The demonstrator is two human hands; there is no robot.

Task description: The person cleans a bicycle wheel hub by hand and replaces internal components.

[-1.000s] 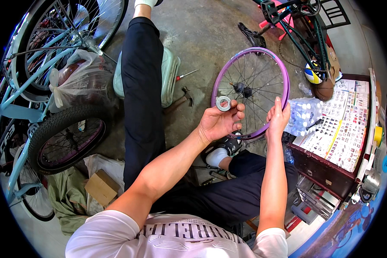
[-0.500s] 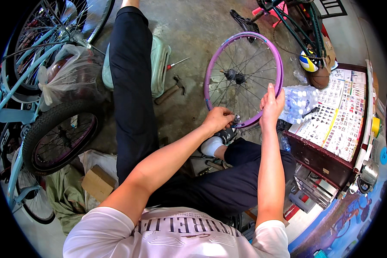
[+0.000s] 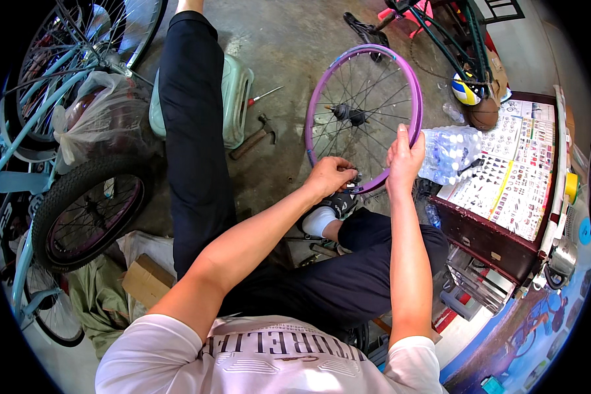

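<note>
A bare purple bicycle wheel rim (image 3: 416, 98) without a tyre stands tilted in front of me, with black spokes and a black hub (image 3: 349, 115) in its middle. My right hand (image 3: 406, 157) is closed round the rim's lower right side, thumb pointing up along it. At the bottom of the rim, my left hand (image 3: 331, 177) has its fingers pinched together beside the spokes. A small shiny bit shows at those fingertips, too small to name. Just below the wheel is my shoe (image 3: 338, 203).
A hammer (image 3: 253, 138) and a screwdriver (image 3: 266, 95) lie on the floor beside a pale green stool (image 3: 236, 105). At left are a light blue bicycle (image 3: 29, 141) and a tyred wheel (image 3: 46, 243). Bottled water (image 3: 450, 154) sits by a dark red cabinet (image 3: 486, 240) at right.
The view has shifted a little, moving everything slightly left and up. The wheel has tilted slightly and looks narrower. Both hands keep their places on it.
</note>
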